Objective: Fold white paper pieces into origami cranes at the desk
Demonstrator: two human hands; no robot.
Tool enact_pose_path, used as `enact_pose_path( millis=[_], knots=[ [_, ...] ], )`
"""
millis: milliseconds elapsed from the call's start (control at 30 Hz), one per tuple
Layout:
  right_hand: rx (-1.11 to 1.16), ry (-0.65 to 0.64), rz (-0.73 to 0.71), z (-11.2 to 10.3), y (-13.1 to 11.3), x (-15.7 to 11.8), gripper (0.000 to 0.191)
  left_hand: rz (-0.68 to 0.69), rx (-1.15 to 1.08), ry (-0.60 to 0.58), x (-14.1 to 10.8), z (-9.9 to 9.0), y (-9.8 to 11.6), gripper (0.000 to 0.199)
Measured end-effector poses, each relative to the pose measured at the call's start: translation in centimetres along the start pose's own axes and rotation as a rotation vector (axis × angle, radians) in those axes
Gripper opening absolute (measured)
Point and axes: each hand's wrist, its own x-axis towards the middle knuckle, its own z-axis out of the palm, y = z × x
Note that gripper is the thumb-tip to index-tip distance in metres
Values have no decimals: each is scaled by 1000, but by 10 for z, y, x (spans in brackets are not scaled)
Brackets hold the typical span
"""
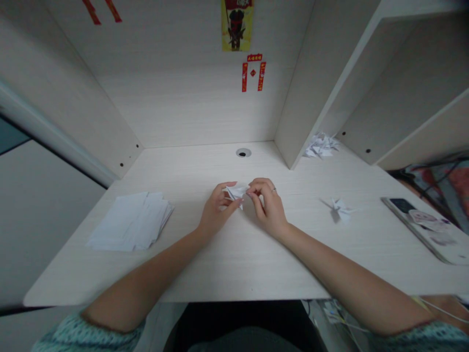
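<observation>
1. Nearest of all, two teal knitted sleeves (91, 335) come in at the left and right, bare forearms reaching over the near edge of the pale surface (242, 264).
2. Over on the left, a stack of white paper (128, 222) lies flat, its sheets fanned unevenly along the right side.
3. Across to the far right-hand side, a phone (428, 232) lies with its camera side up, pictures showing on its back.
4. Between the phone and the hands, a single spiky paper figure (341, 209) sits alone on the surface.
5. And here's the action, mid-surface: the folded paper (237, 191) is up between both hands. The left hand (216, 208) has its grip closed on the left part, thumb along the near side. The right hand (269, 203), ring on one finger, has its grip pinching the right-hand tip.
6. Farther back, a round cable hole (244, 153) in the surface; to its right, past an upright divider (304, 88), a heap of folded white pieces (321, 145).
7. Farthest, the back panel (183, 98) wears small red strips (244, 77) below a yellow-and-red poster (237, 29).
</observation>
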Motion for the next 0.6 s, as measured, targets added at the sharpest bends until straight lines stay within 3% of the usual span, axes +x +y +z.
enact_pose_path(
  millis=[333,600],
  knots=[
    [89,-61,-42,-2,-3,1,30,83,-33,34,0,-2,1,47],
    [16,-15,-82,-1,2,0,11,107,-74,43,-1,-1,2,51]
  ],
)
